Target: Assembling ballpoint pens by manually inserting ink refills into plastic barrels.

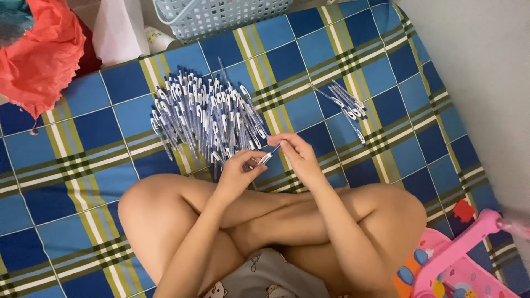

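I sit cross-legged on a blue, yellow and white plaid mat (72, 143). My left hand (238, 172) and my right hand (293, 152) meet above my knees, both pinching one blue-and-white pen (267, 157) between their fingertips. Just beyond my hands lies a big heap of several similar pens (205, 115). A smaller bundle of pens (345, 104) lies apart to the right of my right hand.
A pale blue plastic basket (221, 16) stands at the mat's far edge. Red cloth (38, 55) and a white bag (118, 30) lie at the far left. A pink toy (458, 259) sits by my right knee. Grey floor (486, 83) borders the mat on the right.
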